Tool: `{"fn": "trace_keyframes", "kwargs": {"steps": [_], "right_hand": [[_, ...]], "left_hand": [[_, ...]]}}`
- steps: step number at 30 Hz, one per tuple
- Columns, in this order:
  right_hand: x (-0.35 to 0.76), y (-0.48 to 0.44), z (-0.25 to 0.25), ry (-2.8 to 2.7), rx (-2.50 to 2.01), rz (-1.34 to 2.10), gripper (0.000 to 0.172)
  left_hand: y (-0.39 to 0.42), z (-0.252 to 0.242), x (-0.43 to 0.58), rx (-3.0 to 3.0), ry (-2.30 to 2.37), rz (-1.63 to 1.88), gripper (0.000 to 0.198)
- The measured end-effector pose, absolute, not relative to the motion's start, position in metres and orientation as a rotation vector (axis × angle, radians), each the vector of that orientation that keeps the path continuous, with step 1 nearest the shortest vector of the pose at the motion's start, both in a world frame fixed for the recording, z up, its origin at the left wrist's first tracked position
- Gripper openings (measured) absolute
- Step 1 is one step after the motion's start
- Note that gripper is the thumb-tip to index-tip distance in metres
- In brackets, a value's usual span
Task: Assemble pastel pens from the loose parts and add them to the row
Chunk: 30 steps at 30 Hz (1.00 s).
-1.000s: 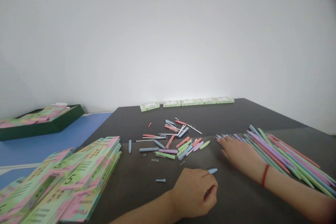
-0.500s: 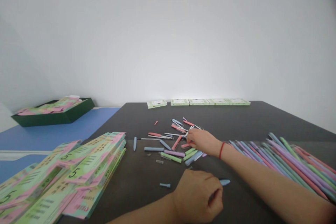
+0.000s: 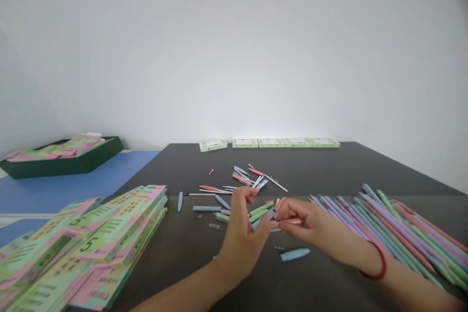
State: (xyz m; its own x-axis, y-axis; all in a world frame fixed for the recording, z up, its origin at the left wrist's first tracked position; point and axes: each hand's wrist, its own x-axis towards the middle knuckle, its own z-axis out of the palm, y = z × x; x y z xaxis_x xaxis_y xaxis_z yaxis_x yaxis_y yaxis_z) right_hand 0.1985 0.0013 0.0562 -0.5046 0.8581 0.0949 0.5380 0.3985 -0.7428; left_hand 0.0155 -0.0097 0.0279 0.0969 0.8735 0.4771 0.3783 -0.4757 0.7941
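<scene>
A coral-red pen barrel [image 3: 291, 222] is pinched between the thumb and fingers of my right hand [image 3: 318, 226], lying roughly level above the table. My left hand [image 3: 239, 236] is raised beside it, thumb and forefinger spread apart. Its thumb tip comes close to the barrel's left end; contact is unclear. Behind my hands lie loose pen parts: a green barrel [image 3: 261, 211], a blue barrel [image 3: 206, 208] and several white refills [image 3: 276, 183]. Nearer me rests a light-blue pen piece [image 3: 295, 254]. Left of my left hand is a small clear piece [image 3: 214, 226].
Pastel pens [image 3: 395, 234] lie in a row at the right. Printed pink-and-green packs [image 3: 109, 234] are piled at the left. A dark green tray [image 3: 80, 164] with more packs stands on a blue surface [image 3: 135, 161]. Small pale green boxes [image 3: 270, 143] line the far edge.
My right hand has drawn back from the pile with a coral-red barrel. My left hand has risen and opened from its curled pose. The light-blue piece now lies uncovered.
</scene>
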Motion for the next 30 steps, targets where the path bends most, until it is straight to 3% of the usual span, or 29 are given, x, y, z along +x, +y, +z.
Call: {"fn": "trace_keyframes", "kwargs": {"steps": [4,7,18,30], "right_hand": [[0.202,-0.020,0.059,-2.100,-1.215,0.831,0.006],[0.202,-0.024,0.064,-2.089,-1.243,0.792,0.003],[0.195,-0.035,0.065,-2.226,-1.098,0.691,0.007],[0.207,-0.014,0.037,-2.428,-1.238,0.775,0.009]], "left_hand": [[-0.010,0.029,0.017,1.962,1.033,0.935,0.003],[-0.015,0.027,0.017,1.909,0.922,0.866,0.013],[-0.034,0.018,0.002,1.807,1.076,0.951,0.012],[-0.026,0.006,-0.002,2.291,1.121,0.522,0.005]]}}
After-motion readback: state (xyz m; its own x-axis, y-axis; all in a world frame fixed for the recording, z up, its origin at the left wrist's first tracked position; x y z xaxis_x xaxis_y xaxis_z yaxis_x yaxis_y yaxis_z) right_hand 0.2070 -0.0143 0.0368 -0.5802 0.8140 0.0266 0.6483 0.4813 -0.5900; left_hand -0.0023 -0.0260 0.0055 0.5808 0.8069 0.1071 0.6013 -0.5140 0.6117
